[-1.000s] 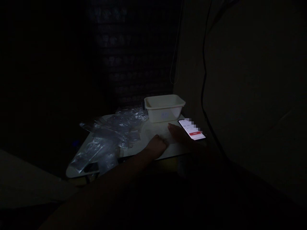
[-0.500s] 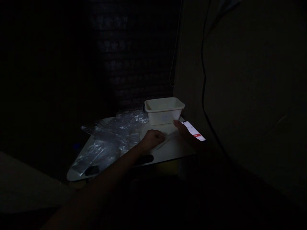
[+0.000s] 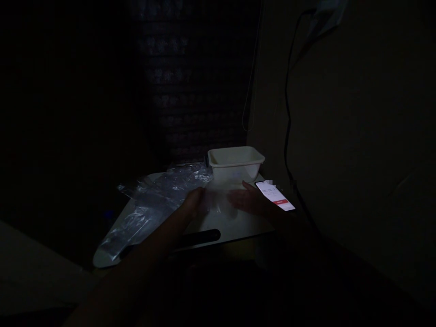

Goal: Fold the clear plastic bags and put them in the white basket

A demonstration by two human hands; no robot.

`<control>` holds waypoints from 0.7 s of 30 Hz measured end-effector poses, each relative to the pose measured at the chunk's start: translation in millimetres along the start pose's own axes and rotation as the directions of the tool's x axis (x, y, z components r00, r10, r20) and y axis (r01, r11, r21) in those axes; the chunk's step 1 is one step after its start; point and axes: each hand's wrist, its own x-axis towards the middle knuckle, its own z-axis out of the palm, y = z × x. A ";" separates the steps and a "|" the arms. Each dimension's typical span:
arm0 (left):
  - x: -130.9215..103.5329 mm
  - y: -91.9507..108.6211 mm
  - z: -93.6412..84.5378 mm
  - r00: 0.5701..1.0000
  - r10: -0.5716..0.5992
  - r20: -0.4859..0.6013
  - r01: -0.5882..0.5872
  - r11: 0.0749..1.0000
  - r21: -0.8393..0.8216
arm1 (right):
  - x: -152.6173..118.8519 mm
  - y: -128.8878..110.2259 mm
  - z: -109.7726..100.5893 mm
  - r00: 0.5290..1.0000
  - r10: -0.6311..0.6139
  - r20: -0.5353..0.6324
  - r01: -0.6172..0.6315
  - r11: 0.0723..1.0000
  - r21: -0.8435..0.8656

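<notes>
Between my hands, over the white table, is a clear plastic bag (image 3: pixel 218 202), blurred by motion. My left hand (image 3: pixel 195 202) is closed at the bag's left side. My right hand (image 3: pixel 247 200) lies at its right side with the fingers stretched out flat and the thumb raised. More clear plastic bags (image 3: pixel 150 209) are spread in a crumpled pile on the left of the table. Just behind my hands stands a white plastic tub (image 3: pixel 235 170); its contents cannot be made out in the dark.
A lit phone (image 3: pixel 277 197) lies at the table's (image 3: pixel 235 225) right edge. A dark slot runs along the table's front edge. On the right wall a black cable (image 3: pixel 288 131) hangs down. The room is very dark.
My left hand has moved left and my right hand has opened out beside the phone. A clear bag now shows between them. The view has tilted slightly, and more of the phone shows.
</notes>
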 end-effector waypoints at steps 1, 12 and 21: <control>-0.1 -0.1 -1.3 0.999 -0.037 0.037 0.038 0.999 -0.012 | -0.2 1.5 -1.0 1.000 -0.022 -0.004 0.022 0.995 -0.097; -4.3 -9.9 5.5 0.994 -0.102 0.025 0.098 0.986 0.132 | -1.8 5.9 -16.7 0.965 -0.262 0.017 0.216 0.752 -0.623; 2.1 -14.0 0.3 1.000 -0.010 0.004 0.010 0.988 0.155 | 4.9 25.4 -21.9 0.958 -0.263 -0.111 0.184 0.866 -0.465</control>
